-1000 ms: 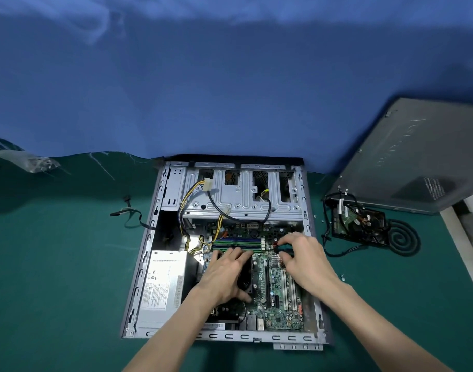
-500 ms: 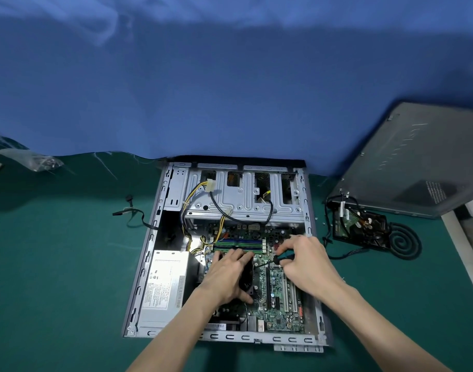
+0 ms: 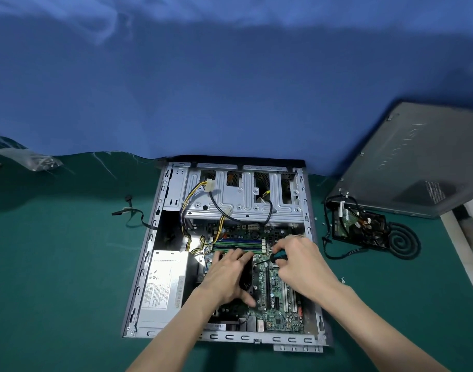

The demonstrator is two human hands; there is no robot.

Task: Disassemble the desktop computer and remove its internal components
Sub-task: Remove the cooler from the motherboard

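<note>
An open desktop case lies flat on the green mat. Inside are a green motherboard, a silver power supply at the left and a metal drive cage at the far end. My left hand lies spread over the black CPU fan, fingers apart, gripping its sides. To the right of the fan my right hand is closed on a small screwdriver with a dark handle. Its tip points left and down at the board by the fan's corner.
The removed grey side panel leans at the right. In front of it lie a removed hard drive with cables and a black coiled cable. A loose black cable lies left of the case, a plastic bag far left.
My right hand has drawn back slightly and tilted the screwdriver, so its shaft now shows pointing at the fan's corner. My left hand has stayed on the fan.
</note>
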